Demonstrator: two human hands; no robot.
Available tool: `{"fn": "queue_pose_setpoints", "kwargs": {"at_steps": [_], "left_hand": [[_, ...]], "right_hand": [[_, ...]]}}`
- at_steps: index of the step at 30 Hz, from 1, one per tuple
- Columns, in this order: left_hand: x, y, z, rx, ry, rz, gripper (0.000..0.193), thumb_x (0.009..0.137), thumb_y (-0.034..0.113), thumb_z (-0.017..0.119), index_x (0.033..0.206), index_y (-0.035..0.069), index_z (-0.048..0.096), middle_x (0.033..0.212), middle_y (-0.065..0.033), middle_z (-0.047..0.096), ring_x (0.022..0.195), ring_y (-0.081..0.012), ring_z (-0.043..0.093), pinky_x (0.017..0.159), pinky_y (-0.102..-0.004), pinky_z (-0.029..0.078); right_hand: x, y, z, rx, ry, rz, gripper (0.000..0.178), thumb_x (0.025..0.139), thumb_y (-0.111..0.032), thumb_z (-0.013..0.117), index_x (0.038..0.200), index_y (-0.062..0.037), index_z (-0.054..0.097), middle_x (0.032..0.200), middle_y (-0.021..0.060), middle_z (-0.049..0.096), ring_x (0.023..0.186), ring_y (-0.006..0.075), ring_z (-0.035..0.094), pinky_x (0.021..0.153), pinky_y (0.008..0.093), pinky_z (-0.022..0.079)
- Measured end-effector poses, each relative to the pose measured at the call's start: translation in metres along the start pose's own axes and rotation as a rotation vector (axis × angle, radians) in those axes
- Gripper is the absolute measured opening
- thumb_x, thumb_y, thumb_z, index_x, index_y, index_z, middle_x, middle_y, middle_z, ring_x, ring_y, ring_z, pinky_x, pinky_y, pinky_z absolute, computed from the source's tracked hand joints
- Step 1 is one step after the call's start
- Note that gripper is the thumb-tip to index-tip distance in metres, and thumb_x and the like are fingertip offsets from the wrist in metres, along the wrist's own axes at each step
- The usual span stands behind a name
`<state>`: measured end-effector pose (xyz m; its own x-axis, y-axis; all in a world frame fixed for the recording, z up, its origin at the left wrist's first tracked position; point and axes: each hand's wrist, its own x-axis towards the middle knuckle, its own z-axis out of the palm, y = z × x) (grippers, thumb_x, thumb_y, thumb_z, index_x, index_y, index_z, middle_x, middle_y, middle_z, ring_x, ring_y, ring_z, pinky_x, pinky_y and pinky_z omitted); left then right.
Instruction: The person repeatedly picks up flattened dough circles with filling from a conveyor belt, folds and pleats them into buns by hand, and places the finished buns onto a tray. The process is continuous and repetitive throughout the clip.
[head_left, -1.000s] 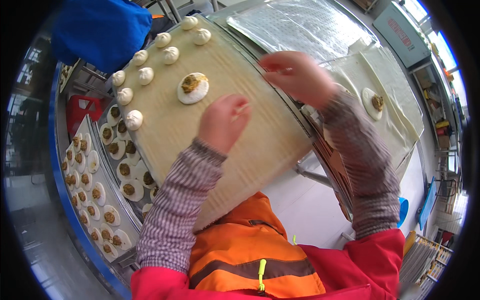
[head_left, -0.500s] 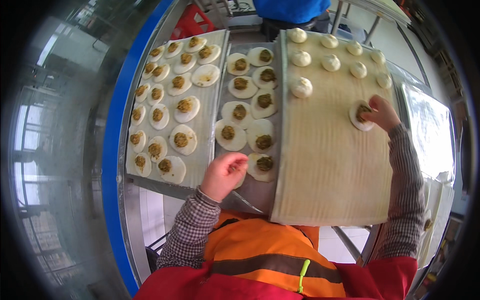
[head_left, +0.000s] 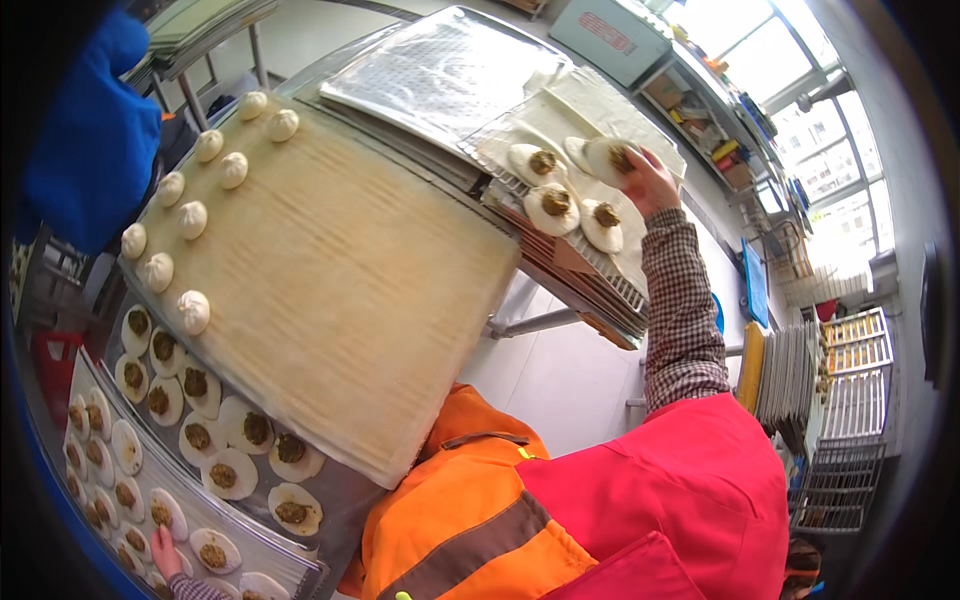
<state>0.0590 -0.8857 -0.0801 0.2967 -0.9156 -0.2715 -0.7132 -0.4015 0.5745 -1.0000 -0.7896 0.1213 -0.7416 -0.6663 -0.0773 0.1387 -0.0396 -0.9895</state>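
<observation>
My right hand (head_left: 652,186) grips the edge of a flat dough round (head_left: 604,160) with brown-green filling, tilted over a cloth-covered rack at the far right. Beneath and beside it lie several more filled dough rounds (head_left: 551,206); one pale round is partly hidden behind the held one. My left hand (head_left: 167,552) is low at the left, its fingers stretched out by the edge of a filled dough round (head_left: 168,514) on the left tray. Whether the fingertips touch that dough, I cannot tell.
A broad cloth-lined board (head_left: 340,270) bears several pleated buns (head_left: 194,312) along its left side. Below it, a metal tray (head_left: 345,520) carries filled rounds. A plastic-covered tray (head_left: 440,75) stands beyond. Shelving (head_left: 700,120) and wire racks (head_left: 850,400) stand to the right.
The view has swung to the right. My right hand has moved from the board to the rack at the right with a filled dough round. My left hand is now beside the left tray's rounds.
</observation>
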Motion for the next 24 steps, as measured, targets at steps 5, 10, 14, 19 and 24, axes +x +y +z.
{"fn": "queue_pose_setpoints", "kwargs": {"at_steps": [5, 10, 14, 19, 24], "left_hand": [[0.019, 0.042, 0.008, -0.153, -0.06, -0.364, 0.049, 0.083, 0.058, 0.061, 0.095, 0.011, 0.06, 0.059, 0.0056, 0.038, 0.045, -0.0068, 0.028, 0.037, -0.0241, 0.02], [0.023, 0.083, 0.018, -0.18, -0.126, -0.175, 0.039, 0.085, 0.041, 0.066, 0.096, 0.005, 0.061, 0.073, -0.0024, 0.058, 0.055, -0.0119, 0.05, 0.045, -0.028, 0.037], [-0.017, 0.106, 0.025, -0.591, -0.32, -0.042, 0.029, 0.086, 0.016, 0.069, 0.109, 0.0, 0.064, 0.096, -0.0075, 0.068, 0.083, -0.015, 0.064, 0.072, -0.0278, 0.052], [-0.084, 0.172, 0.036, -0.546, 0.067, -0.024, 0.053, 0.08, 0.011, 0.073, 0.125, -0.001, 0.047, 0.113, -0.0114, 0.059, 0.096, -0.0189, 0.061, 0.082, -0.032, 0.053], [-0.149, 0.231, 0.054, -1.47, -0.268, -0.067, 0.045, 0.088, 0.017, 0.066, 0.125, 0.0, 0.048, 0.117, -0.0123, 0.058, 0.107, -0.0239, 0.058, 0.094, -0.0396, 0.05]], "right_hand": [[0.009, 0.047, -0.112, -0.06, 0.3, 0.144, 0.03, 0.089, -0.016, 0.065, 0.114, -0.0028, 0.054, 0.106, 0.0119, 0.063, 0.095, 0.0245, 0.065, 0.075, 0.0383, 0.058], [0.039, 0.077, -0.158, -1.522, 0.294, -0.32, 0.023, 0.088, -0.024, 0.061, 0.101, -0.0057, 0.066, 0.1, 0.0108, 0.067, 0.094, 0.0217, 0.065, 0.075, 0.033, 0.055], [0.014, 0.065, -0.064, -1.272, 0.142, -0.676, 0.029, 0.092, -0.015, 0.052, 0.117, -0.0048, 0.062, 0.108, 0.0103, 0.066, 0.101, 0.0208, 0.063, 0.083, 0.03, 0.052], [-0.122, 0.073, 0.181, -0.594, -0.548, -0.516, 0.023, 0.092, -0.005, 0.054, 0.114, -0.0001, 0.062, 0.102, 0.0073, 0.066, 0.091, 0.0128, 0.063, 0.077, 0.0241, 0.05], [-0.279, 0.098, 0.392, -0.344, -1.136, -0.525, 0.019, 0.084, -0.003, 0.065, 0.103, -0.0019, 0.066, 0.094, 0.0095, 0.068, 0.083, 0.0147, 0.066, 0.073, 0.0267, 0.053]]}}
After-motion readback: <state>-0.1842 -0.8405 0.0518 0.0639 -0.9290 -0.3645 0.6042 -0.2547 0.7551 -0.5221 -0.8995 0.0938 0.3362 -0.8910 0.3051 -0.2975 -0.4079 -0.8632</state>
